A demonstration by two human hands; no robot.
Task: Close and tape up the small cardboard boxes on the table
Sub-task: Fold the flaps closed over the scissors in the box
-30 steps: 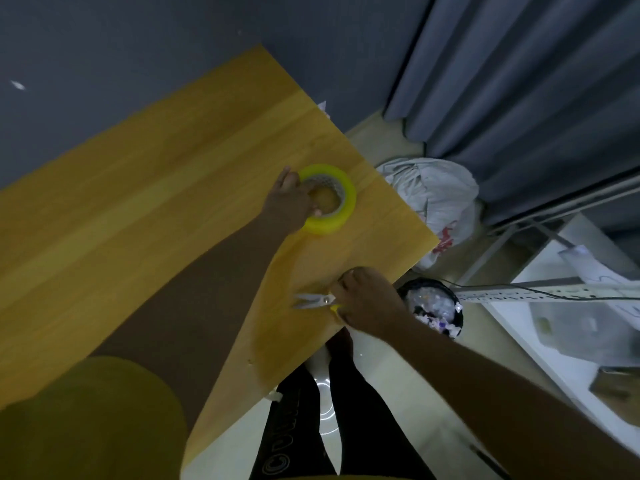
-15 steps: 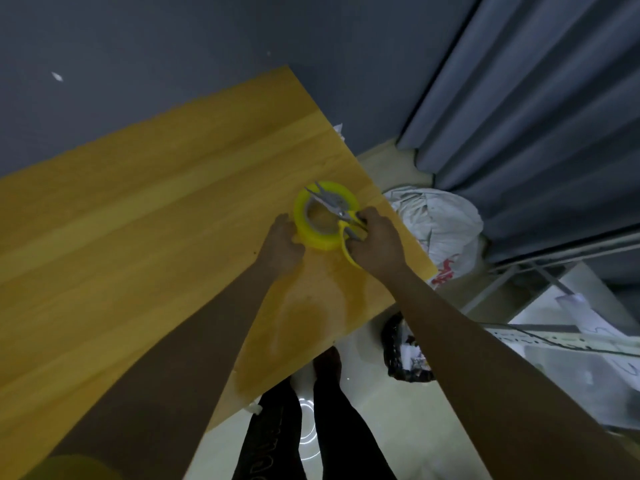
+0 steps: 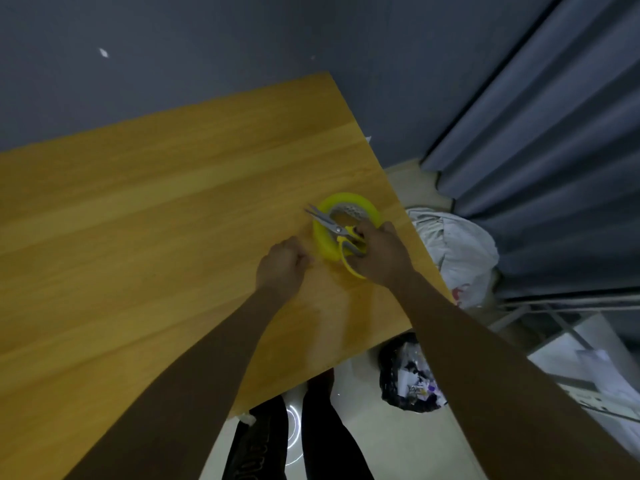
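Note:
A yellow tape roll [image 3: 349,199] lies flat on the wooden table [image 3: 138,237] near its right edge. My right hand [image 3: 381,254] grips the yellow handles of a pair of scissors [image 3: 329,223], whose grey blades lie across the roll and point up-left. My left hand [image 3: 280,271] has curled fingers that pinch at the roll's near-left rim; whether a tape end is between them cannot be seen. No cardboard box is in view.
A white plastic bag [image 3: 457,251] and a black rubbish bag [image 3: 408,379] sit on the floor right of the table. Grey curtains [image 3: 554,150] hang behind them. A white surface with papers [image 3: 606,362] is at the far right. A grey wall backs the table.
My right hand brought the scissors from the table's near edge up onto the tape roll. My left hand slid from inside the roll to its near-left rim.

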